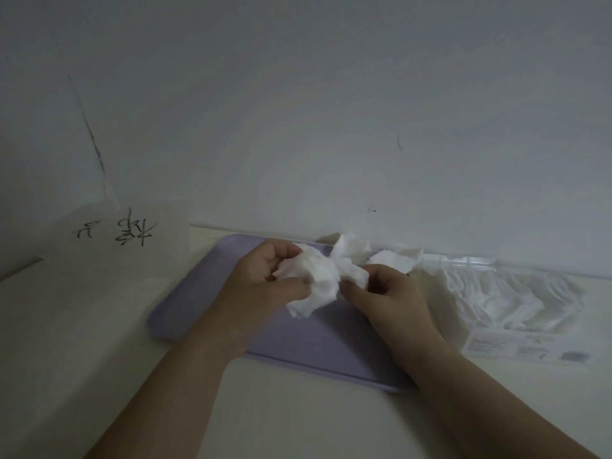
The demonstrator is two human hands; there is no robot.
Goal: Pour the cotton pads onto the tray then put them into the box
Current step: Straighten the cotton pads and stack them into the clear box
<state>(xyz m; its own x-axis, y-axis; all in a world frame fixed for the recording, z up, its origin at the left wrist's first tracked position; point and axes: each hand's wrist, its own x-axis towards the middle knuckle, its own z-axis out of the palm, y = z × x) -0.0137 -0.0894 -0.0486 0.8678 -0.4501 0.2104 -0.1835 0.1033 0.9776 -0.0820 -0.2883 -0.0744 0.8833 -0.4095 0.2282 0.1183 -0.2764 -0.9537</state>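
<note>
A lilac tray [318, 346] lies on the pale table in the middle of the view. Over it, both hands hold a bunch of white cotton pads [319, 279]. My left hand [261, 279] grips the bunch from the left, fingers curled round it. My right hand [387, 293] pinches its right side. More loose pads [394, 260] lie at the tray's far right edge. A white box [122, 246] with black handwriting stands at the left, by the wall.
A clear plastic bag [510, 299] holding more white pads lies on the table right of the tray, its printed label facing me. A white wall rises just behind the tray and the box.
</note>
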